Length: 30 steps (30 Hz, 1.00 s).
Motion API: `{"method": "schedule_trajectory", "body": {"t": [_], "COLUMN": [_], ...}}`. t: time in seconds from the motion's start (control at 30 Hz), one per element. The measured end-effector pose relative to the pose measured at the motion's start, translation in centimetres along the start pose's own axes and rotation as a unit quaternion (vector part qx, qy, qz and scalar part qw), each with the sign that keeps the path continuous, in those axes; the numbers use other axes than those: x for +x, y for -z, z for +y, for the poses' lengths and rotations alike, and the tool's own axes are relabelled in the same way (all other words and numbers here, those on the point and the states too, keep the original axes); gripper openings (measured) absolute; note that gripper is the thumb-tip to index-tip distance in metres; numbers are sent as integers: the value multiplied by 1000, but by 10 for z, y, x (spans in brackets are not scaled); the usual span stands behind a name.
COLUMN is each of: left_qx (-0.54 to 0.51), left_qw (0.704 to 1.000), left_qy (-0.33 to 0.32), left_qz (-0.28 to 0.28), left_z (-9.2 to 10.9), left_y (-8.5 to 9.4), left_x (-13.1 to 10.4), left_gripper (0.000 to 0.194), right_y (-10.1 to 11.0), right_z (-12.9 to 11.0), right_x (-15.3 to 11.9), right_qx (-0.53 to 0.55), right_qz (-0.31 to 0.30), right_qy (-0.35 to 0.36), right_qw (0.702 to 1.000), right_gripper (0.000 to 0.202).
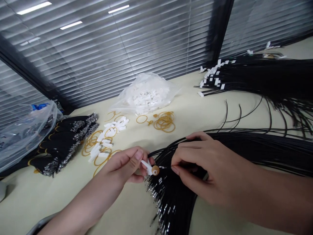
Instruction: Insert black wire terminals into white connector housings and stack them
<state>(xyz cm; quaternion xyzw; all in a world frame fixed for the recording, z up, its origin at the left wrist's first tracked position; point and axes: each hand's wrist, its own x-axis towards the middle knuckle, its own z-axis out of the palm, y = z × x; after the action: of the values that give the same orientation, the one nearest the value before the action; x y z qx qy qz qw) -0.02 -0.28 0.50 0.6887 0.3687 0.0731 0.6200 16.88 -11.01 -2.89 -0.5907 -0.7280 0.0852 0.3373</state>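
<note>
Nearest the camera we find a fanned bundle of thin black wires (178, 195), their crimped metal terminals pointing toward us and resting on the cream worktop (137, 209). We record the left hand (127, 164) pinching a small white connector housing (147, 165) between thumb and forefinger, with a round tan piece at its tip that we cannot identify. We record the right hand (207, 166) closed in a fingertip pinch on one black wire, its terminal end held just beside the housing; whether they touch we cannot tell.

Our judgement on handling: the wire is light and limp, so it should be gripped close behind the terminal, where it will not bow. The terminal looks thin and easily bent. The housing is small, rigid and smooth, likely to slip, and is best held by its flat sides.

Further back we note loose white housings (107, 138) among yellow rubber bands (165, 121), a clear bag of white parts (146, 94), banded black wire bundles (66, 143) at left, and wires with fitted connectors (256, 76) at far right.
</note>
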Motion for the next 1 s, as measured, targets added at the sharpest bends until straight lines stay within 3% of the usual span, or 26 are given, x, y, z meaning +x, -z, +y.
{"method": "schedule_trajectory", "body": {"t": [0.8,1.0], "left_qx": [7,30], "left_qw": [1000,999], "left_qy": [-18,-22], "left_qz": [-8,-15], "left_z": [1,2], "left_y": [-2,-3], "left_x": [0,0], "left_gripper": [27,28], "right_y": [6,4], "right_z": [-3,-2], "right_x": [2,0], "right_qx": [-11,0], "right_qz": [-10,-4], "right_qy": [71,55], "right_qw": [997,999], "right_gripper": [18,18]}}
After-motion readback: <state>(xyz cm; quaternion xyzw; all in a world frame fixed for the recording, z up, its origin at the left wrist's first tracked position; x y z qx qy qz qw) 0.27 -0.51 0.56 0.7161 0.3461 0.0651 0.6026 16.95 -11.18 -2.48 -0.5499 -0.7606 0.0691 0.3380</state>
